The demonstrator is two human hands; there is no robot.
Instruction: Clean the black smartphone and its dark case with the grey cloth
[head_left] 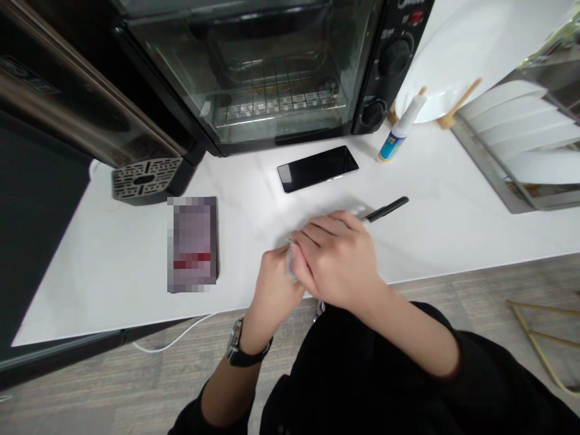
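Above the counter's front edge, my two hands are pressed together. My left hand (277,273), with a dark-strapped watch (242,344) on its wrist, is bent inward, and its fingertips are hidden. Over it curls my right hand (338,257), closed, its thumb against a small clear plastic piece (290,266) that shows between the hands. Most of that piece is covered. Just beyond my right fingers lies a slim black-handled tool (387,209), its other end partly hidden. A black phone (318,169) lies flat farther back.
A toaster oven (272,142) stands at the back, beside a machine with a slotted drip tray (147,178). A blurred-out box (194,244) lies left on the white counter (244,211). To the right are a spray bottle (401,133), a white plate (435,78) and a dish rack (489,175).
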